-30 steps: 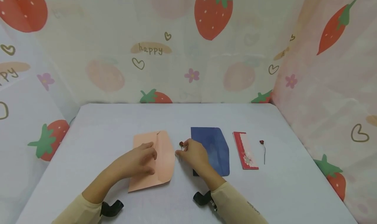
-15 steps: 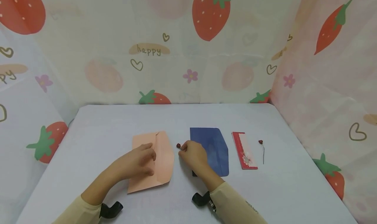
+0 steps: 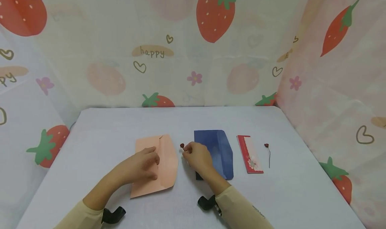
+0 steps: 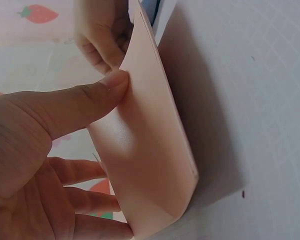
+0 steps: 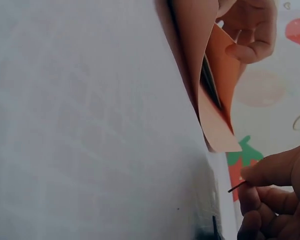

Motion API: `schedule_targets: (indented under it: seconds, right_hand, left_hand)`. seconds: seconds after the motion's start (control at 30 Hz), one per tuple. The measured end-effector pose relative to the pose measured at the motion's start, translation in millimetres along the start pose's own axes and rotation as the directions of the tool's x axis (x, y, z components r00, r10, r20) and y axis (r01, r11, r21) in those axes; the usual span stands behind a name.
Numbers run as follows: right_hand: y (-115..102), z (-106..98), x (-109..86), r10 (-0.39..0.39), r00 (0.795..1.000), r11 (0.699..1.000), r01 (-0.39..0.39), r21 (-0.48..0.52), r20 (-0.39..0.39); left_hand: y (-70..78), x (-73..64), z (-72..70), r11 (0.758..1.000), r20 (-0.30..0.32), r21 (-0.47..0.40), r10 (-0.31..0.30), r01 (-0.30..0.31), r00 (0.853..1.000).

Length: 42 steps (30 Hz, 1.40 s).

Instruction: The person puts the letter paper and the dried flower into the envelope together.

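My left hand (image 3: pixel 141 165) grips a peach envelope (image 3: pixel 169 165). In the left wrist view its thumb presses the envelope's face (image 4: pixel 145 125), and the other fingers lie along one edge. The envelope's mouth (image 5: pixel 217 100) gapes in the right wrist view, with a dark strip showing inside. My right hand (image 3: pixel 199 158) pinches the thin stem of a small dried red rose (image 3: pixel 182 145), just right of the envelope flap. The rose's head pokes out beyond the fingertips. Most of the stem is hidden by the fingers; a short dark end of the stem (image 5: pixel 236 187) shows.
Partly under my right forearm lies a dark blue envelope (image 3: pixel 223 152). To its right are a red and pink card (image 3: pixel 251 158) with a white flower and another dried rose (image 3: pixel 266 145). All rest on a white table (image 3: pixel 135 118) before a strawberry-print curtain (image 3: pixel 181 65).
My right thumb and fingers have drawn closer together round the stem. The rose has shifted slightly left with that hand. The left hand and peach envelope stay in place.
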State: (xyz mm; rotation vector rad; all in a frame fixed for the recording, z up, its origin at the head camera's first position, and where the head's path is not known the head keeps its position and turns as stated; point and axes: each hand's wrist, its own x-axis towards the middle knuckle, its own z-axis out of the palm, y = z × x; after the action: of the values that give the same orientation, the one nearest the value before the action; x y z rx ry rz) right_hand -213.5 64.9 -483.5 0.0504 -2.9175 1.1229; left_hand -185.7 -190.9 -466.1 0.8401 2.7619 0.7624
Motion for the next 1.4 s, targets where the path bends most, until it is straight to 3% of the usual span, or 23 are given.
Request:
schedule_targets:
  seconds: [0.53, 0.8, 1.0, 1.23, 1.4]
  right_hand:
    - [-7, -4, -2.1, -0.141, 0.990, 0.968, 0.134, 0.211, 0.016]
    - [-9, -7, 2.6, -0.124, 0.989, 0.933, 0.088, 0.349, 0.083]
    - [-14, -12, 7.5, -0.152, 0.983, 0.914, 0.103, 0.391, 0.099]
    - [-22, -9, 5.0, -0.159, 0.978, 0.872, 0.074, 0.484, 0.137]
    - [-25, 1, 2.5, -0.117, 0.982, 0.841, 0.017, 0.541, 0.150]
  left_hand:
    - [-1.5, -5.9, 2.8, 0.999, 0.010, -0.020, -0.027, 0.027, 1.000]
    - [-0.5, -3.4, 2.2, 1.000, -0.002, 0.008, 0.030, -0.030, 1.000]
    - [2.4, 1.9, -1.8, 0.997, -0.016, 0.037, 0.063, -0.063, 0.998]
    - [3.2, 2.6, -1.2, 1.000, 0.006, 0.004, 0.016, -0.016, 1.000]
    - [3.8, 0.3, 2.2, 1.000, 0.013, -0.003, 0.018, -0.018, 1.000]
